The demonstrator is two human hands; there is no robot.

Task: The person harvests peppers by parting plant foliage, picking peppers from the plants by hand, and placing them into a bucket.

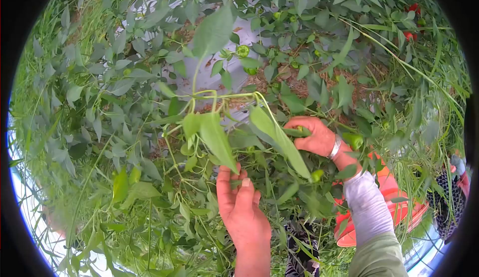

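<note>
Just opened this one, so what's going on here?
Someone is working bare-handed among pepper plants. The right hand pinches something green, leaf or pepper, hard to tell which. The left hand is in among the plants too, with nothing clearly in its grip. Green peppers hang there, and a red container shows partly behind the right sleeve.

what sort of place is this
Probably an outdoor pepper plot: leafy plants bear green peppers, red fruits show at the upper right, and pale sheeting covers part of the ground.
</note>
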